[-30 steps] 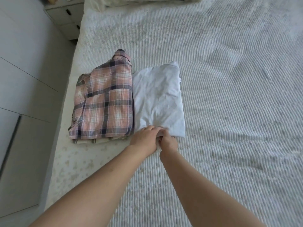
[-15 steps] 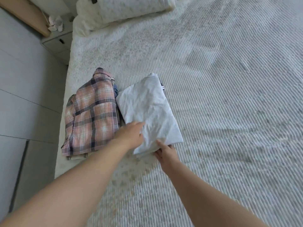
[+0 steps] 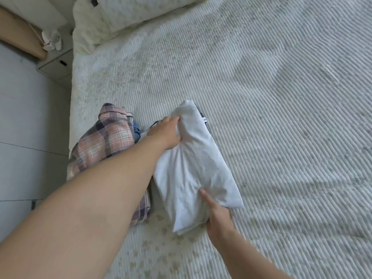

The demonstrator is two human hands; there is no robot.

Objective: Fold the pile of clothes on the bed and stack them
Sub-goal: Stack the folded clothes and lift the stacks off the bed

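Since a second ago, when both hands pinched the near edge of the white shirt (image 3: 193, 158) flat on the bed (image 3: 281, 117), things have moved on: now it's coming up off the cover. Left hand (image 3: 167, 133) has shifted up to the far end, fingers curled and bunching the cloth there. Right hand (image 3: 217, 218) grips the near end, thumb on top and fingers tucked under. The shirt sags a bit in the middle, folded, with some darker cloth peeking out on its far side.

The plaid shirt (image 3: 104, 143) stays folded just to the left by the bed edge, something blue poking out beside it. My guess is the white one's about to get carried over and set on top of the plaid, so the stack's nearly done. Can't see any unfolded clothes left. Pillow (image 3: 128, 15) up top, nightstand (image 3: 54, 67) off the corner.
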